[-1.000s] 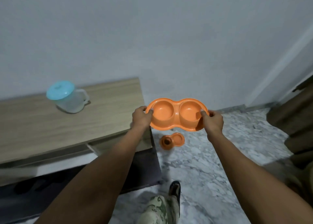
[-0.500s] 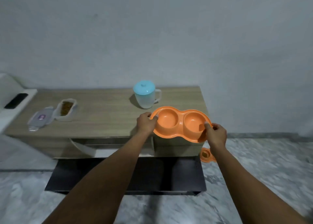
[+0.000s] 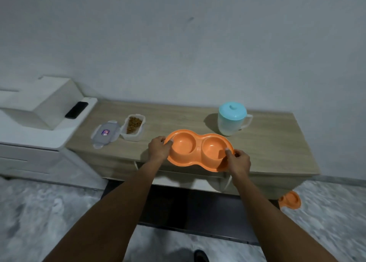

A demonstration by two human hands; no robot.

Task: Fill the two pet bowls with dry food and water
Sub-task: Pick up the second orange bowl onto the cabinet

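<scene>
An orange double pet bowl [image 3: 199, 149] with two empty cups is held over the front part of the wooden table [image 3: 267, 148]. My left hand [image 3: 159, 148] grips its left end and my right hand [image 3: 238, 161] grips its right end, thumbs over the rim. A clear tub of brown dry food [image 3: 133, 126] stands open on the table to the left. A translucent jug with a light blue lid [image 3: 231, 121] stands behind the bowl on the right.
The tub's grey lid [image 3: 105, 133] lies left of the tub. A white unit [image 3: 41, 111] with a black phone [image 3: 76, 107] adjoins the table's left end. A second orange bowl [image 3: 290, 200] lies on the marble floor at the right.
The view has swung left along the table. The bowl, held in both hands, has travelled from over the floor at the table's right end to above the tabletop near the food tub.
</scene>
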